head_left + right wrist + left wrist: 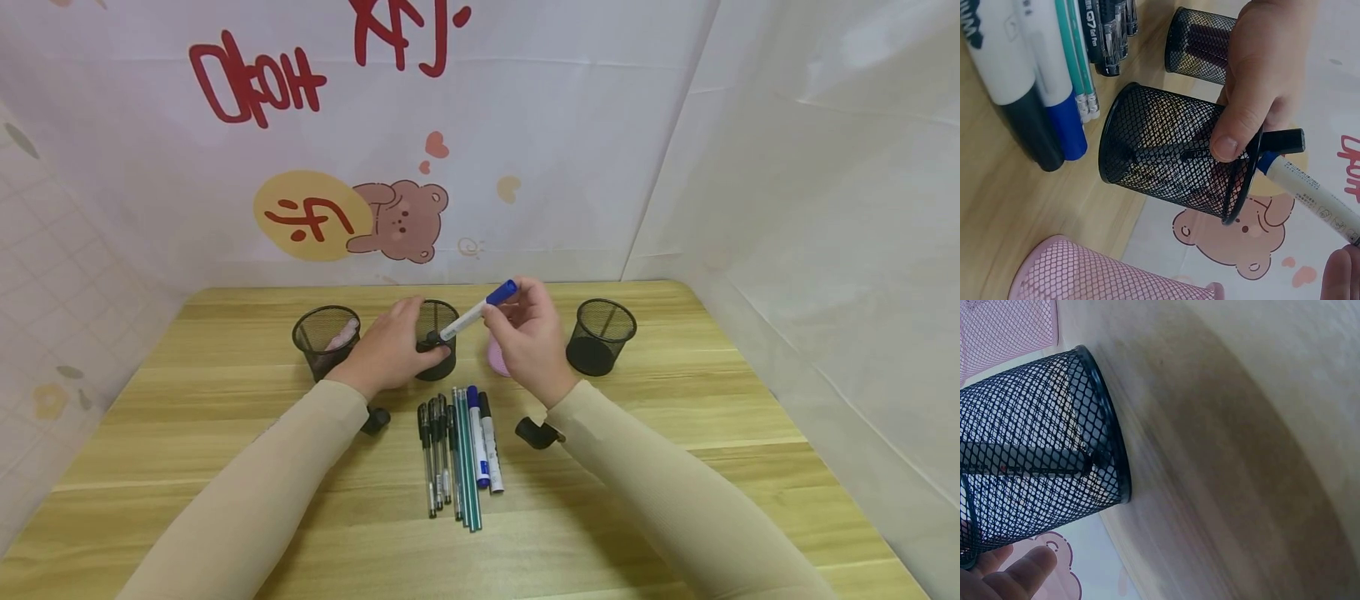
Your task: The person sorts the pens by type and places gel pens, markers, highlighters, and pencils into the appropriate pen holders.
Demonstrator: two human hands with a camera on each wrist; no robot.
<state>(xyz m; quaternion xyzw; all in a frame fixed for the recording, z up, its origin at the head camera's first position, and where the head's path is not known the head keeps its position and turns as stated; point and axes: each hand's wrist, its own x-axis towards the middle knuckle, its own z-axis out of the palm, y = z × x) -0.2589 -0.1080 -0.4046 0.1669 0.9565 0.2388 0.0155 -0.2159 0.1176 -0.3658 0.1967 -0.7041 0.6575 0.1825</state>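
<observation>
My left hand [390,346] grips a black mesh pen cup [437,367] near its rim, thumb on the near side. A black-capped marker [1285,141] stands inside this cup, leaning, with its cap above the rim. Between thumb and fingers, my right hand [528,337] pinches a whiteboard marker [472,317] with a white barrel and blue cap. The marker slants down to the left, cap uppermost; its blue lower end is at the cup's mouth in the right wrist view. Only the right fingertips show there, at the lower right edge.
Gel pens [442,454], green-striped pencils [467,467], a blue-capped marker [478,442] and a black-capped marker [491,446] lie in front. A black cup with a pink item [342,333] stands left, a pink mesh cup [497,360] behind my right hand, another black cup [600,337] right.
</observation>
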